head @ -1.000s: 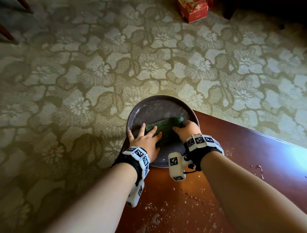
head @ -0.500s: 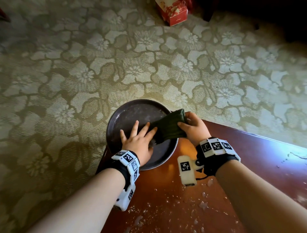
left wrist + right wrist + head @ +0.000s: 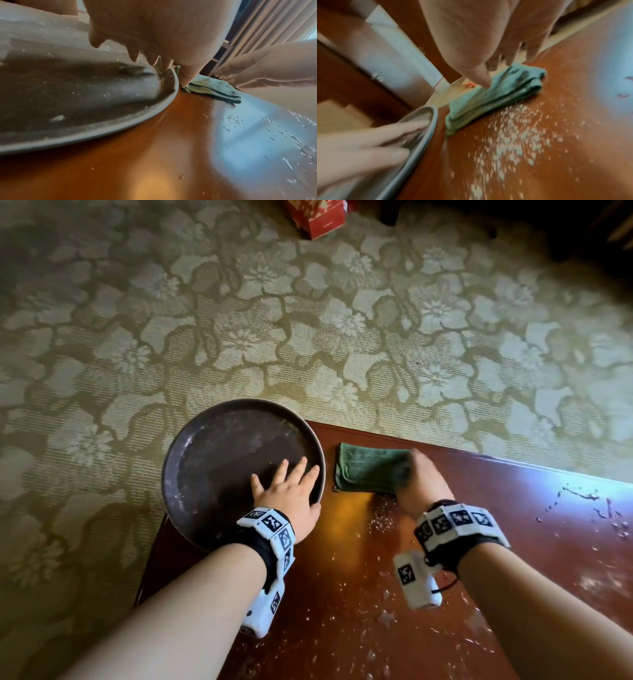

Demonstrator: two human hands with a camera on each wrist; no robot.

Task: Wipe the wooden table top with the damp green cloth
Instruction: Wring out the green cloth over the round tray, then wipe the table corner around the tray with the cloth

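The folded green cloth (image 3: 366, 470) lies on the red-brown wooden table (image 3: 342, 577), just right of a dark round tray (image 3: 205, 446) that overhangs the table's far left corner. My right hand (image 3: 416, 474) holds the cloth's right end. In the right wrist view the thumb presses on top of the cloth (image 3: 496, 94) and the fingers come down at its far edge. My left hand (image 3: 289, 487) rests flat, fingers spread, inside the tray by its right rim. The left wrist view shows the cloth (image 3: 212, 89) beyond the tray rim (image 3: 168, 100).
White crumbs (image 3: 380, 522) are scattered on the wood in front of the cloth and toward me. Water drops (image 3: 589, 501) sit at the far right of the table. Patterned carpet (image 3: 239, 337) lies beyond the table edge, with a red box (image 3: 315, 215) at the top.
My right hand lifted the cloth out of the tray and carried it right, down onto the table. My left hand stayed flat in the tray.
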